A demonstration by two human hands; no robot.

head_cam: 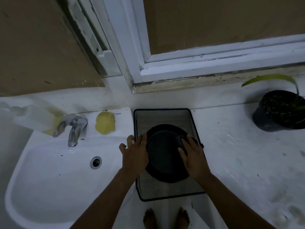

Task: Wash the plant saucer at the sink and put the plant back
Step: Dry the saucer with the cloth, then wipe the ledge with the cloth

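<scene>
The black saucer (163, 156) lay on a mesh tray (161, 116) on the counter (239, 154) just beside the sink (49, 179), the left hand (133, 154), fingers spread, touching its rim at 9 o'clock, the right hand (193, 156) resting flat at 3 o'clock, with the potted plant (279, 111) well apart at 2 o'clock.

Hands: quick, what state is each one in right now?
Left hand: open, fingers spread, thumb against the left rim of the saucer.
Right hand: open, fingers resting flat on the saucer's right side.

1 head-worn camera looks steeply down, close above the sink (49, 179) and counter (239, 154).
</scene>
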